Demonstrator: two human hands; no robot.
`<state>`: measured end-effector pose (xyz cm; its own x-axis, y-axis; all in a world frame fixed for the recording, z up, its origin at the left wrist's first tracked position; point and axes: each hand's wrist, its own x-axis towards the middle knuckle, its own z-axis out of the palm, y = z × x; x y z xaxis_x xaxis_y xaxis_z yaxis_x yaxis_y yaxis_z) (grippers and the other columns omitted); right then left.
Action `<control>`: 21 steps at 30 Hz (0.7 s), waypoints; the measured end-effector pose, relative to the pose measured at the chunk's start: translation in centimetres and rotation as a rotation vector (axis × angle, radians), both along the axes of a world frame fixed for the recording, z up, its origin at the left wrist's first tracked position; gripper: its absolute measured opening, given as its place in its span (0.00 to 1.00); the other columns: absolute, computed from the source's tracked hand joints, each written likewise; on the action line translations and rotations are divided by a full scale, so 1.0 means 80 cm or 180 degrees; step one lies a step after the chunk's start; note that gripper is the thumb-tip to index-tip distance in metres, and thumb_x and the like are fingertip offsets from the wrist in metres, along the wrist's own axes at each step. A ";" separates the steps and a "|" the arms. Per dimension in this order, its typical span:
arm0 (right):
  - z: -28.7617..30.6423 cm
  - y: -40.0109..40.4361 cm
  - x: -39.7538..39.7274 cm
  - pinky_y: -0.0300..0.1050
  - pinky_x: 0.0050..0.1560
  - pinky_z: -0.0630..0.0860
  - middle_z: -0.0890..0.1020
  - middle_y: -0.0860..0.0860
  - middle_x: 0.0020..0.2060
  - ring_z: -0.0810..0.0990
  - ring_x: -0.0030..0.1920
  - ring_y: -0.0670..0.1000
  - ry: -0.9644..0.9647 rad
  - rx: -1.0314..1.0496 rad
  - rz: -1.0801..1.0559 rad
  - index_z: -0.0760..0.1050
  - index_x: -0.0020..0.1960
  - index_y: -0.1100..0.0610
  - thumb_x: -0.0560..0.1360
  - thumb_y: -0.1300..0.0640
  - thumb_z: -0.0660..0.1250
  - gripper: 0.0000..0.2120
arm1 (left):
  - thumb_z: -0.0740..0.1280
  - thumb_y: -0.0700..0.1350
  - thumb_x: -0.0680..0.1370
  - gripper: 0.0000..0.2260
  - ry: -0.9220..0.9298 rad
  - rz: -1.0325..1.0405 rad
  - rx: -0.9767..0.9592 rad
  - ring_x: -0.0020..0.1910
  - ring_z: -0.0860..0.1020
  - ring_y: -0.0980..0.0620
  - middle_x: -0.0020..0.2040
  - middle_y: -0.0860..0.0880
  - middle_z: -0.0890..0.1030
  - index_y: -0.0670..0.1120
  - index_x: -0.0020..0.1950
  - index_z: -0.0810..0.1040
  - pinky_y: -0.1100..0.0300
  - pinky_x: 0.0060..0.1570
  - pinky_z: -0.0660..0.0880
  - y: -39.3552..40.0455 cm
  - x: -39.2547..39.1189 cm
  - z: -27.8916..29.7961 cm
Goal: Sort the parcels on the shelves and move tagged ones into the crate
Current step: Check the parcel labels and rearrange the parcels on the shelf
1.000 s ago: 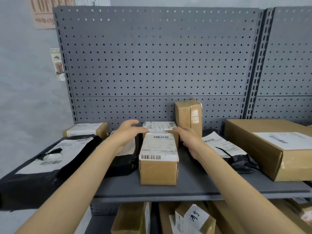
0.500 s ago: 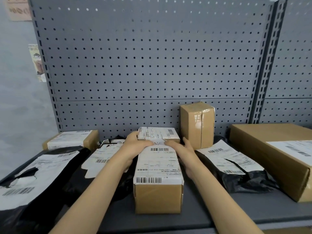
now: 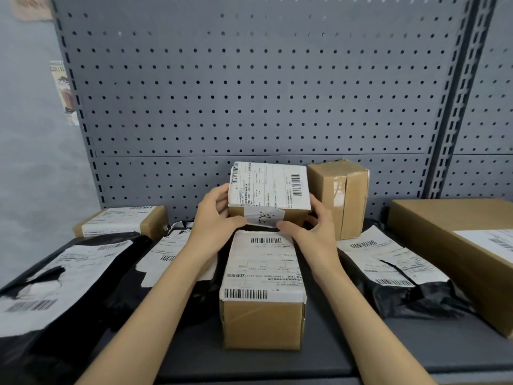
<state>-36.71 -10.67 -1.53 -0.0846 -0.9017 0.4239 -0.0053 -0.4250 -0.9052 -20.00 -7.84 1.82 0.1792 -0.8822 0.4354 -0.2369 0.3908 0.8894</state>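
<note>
The left hand is curled round the left end of a small labelled box, thumb on the near face and fingers behind. The right hand is clasped on the right end, its thumb pressed to a handwritten paper tag stuck on the box's front. Both forearms are stretched forward over the shelf. The box is held raised and tipped toward the camera, above the rear end of a longer carton lying on the shelf. Half a second earlier the box was lying flat behind that carton; it is now lifted clear. Black mailer bags are seen to the left and right, and an upright carton just beside the right hand.
</note>
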 end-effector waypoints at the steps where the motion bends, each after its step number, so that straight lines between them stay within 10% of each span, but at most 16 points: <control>1: 0.001 0.001 0.002 0.29 0.46 0.73 0.70 0.49 0.64 0.72 0.59 0.44 -0.0043 -0.0116 -0.0011 0.66 0.70 0.52 0.66 0.64 0.74 0.35 | 0.66 0.25 0.68 0.27 0.0015 0.0033 -0.0048 0.53 0.75 0.64 0.53 0.58 0.76 0.46 0.63 0.71 0.76 0.46 0.72 0.003 0.001 0.005; 9: 0.011 0.023 0.007 0.48 0.62 0.74 0.65 0.40 0.52 0.70 0.57 0.40 0.0267 -0.0449 -0.0008 0.60 0.72 0.50 0.64 0.67 0.73 0.41 | 0.65 0.27 0.69 0.25 -0.0256 -0.0007 -0.0235 0.61 0.73 0.59 0.61 0.53 0.76 0.48 0.61 0.71 0.74 0.47 0.73 0.040 0.012 0.044; 16: 0.036 0.055 0.003 0.38 0.51 0.78 0.71 0.52 0.61 0.75 0.59 0.41 -0.0006 -0.0661 0.0716 0.56 0.72 0.49 0.63 0.72 0.74 0.46 | 0.64 0.27 0.71 0.26 -0.0610 -0.0033 -0.0661 0.56 0.73 0.68 0.63 0.53 0.74 0.51 0.63 0.72 0.70 0.48 0.74 0.074 0.016 0.096; 21: 0.049 0.074 -0.009 0.44 0.54 0.78 0.77 0.49 0.58 0.80 0.54 0.42 -0.0352 -0.0258 0.0968 0.50 0.74 0.40 0.63 0.64 0.76 0.51 | 0.61 0.26 0.72 0.28 -0.0905 -0.0124 -0.0860 0.63 0.71 0.57 0.62 0.54 0.74 0.56 0.61 0.75 0.61 0.58 0.72 0.091 0.012 0.127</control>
